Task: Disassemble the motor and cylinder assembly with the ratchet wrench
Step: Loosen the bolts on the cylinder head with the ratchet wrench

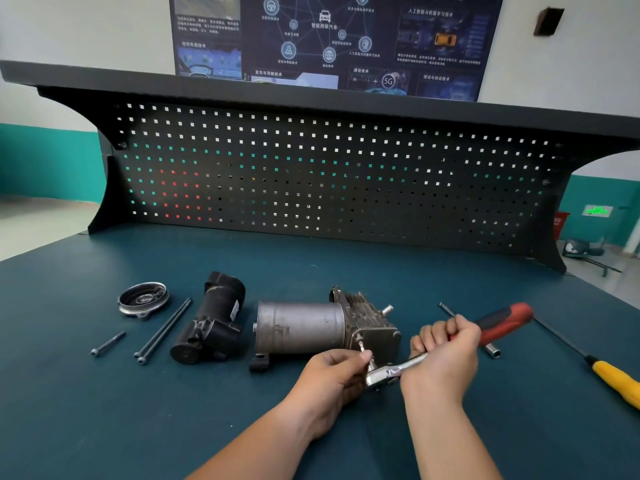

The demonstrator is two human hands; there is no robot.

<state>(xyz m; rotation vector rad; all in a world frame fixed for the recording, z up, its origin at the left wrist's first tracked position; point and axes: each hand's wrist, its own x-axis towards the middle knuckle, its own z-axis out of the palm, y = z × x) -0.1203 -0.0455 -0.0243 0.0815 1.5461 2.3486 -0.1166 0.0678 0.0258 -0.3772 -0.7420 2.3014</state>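
A: where's the motor (301,327)?
B: flat on bench (104,410), centre. Long axis L–R, plain can end pointing L, cylinder block (367,317) at R end.
A: hands?
B: R hand (443,358) wrapped round ratchet wrench (502,325), red grip sticking out up-R. L hand (332,372) pinching socket (372,368) at wrench head, prob to keep it square on bolt (360,341) in block's near face.
A: loose bits?
B: long bolts (162,330), black housing (211,323), round cap (143,299) lie to L. Clear of wrench swing, I'd guess.

yellow screwdriver (613,379), pegboard (329,174), wall poster (329,39)
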